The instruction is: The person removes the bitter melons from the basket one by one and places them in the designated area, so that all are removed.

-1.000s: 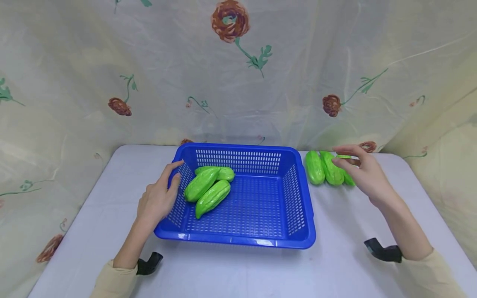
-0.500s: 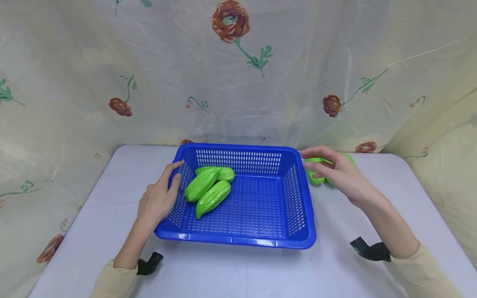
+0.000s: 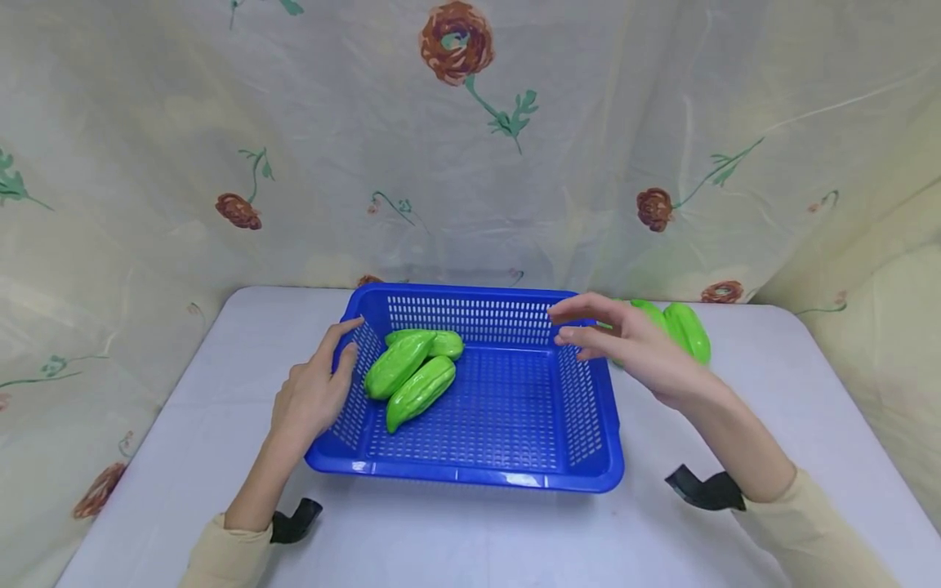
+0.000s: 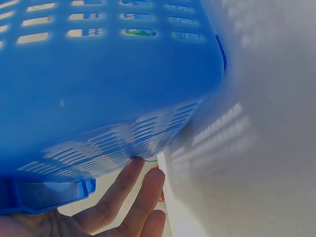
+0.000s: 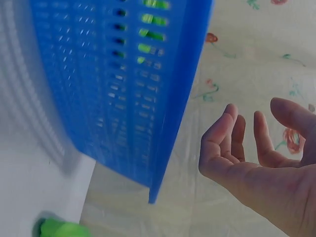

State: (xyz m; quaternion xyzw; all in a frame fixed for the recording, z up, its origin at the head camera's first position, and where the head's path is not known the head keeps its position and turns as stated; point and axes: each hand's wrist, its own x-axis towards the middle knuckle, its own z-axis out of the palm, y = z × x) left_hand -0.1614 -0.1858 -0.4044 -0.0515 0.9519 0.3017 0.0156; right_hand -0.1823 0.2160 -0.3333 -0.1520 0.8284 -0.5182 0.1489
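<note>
A blue plastic basket [image 3: 470, 482] with slotted walls stands on the table in the head view. Three glossy green cucumber-like vegetables [image 3: 419, 392] lie together at its left end. My left hand [image 3: 312, 396] holds the basket's left rim; the left wrist view has its fingers [image 4: 140, 197] along the outside of the wall. Over the right rim hovers my right hand [image 3: 639, 343], fingers loosely bent and nothing between them. Behind it, right of the basket, lie more green vegetables [image 3: 689, 333], partly hidden by the hand.
White cloth covers the table [image 3: 470, 539]. A flower-printed curtain [image 3: 331, 147] hangs behind and at both sides. Black curved mounts [image 3: 707, 490] sit at both wrists, beside the cream sleeves.
My right hand has moved left, from over the vegetables beside the basket to above its right rim, carrying nothing. The left hand and the basket have stayed in place.
</note>
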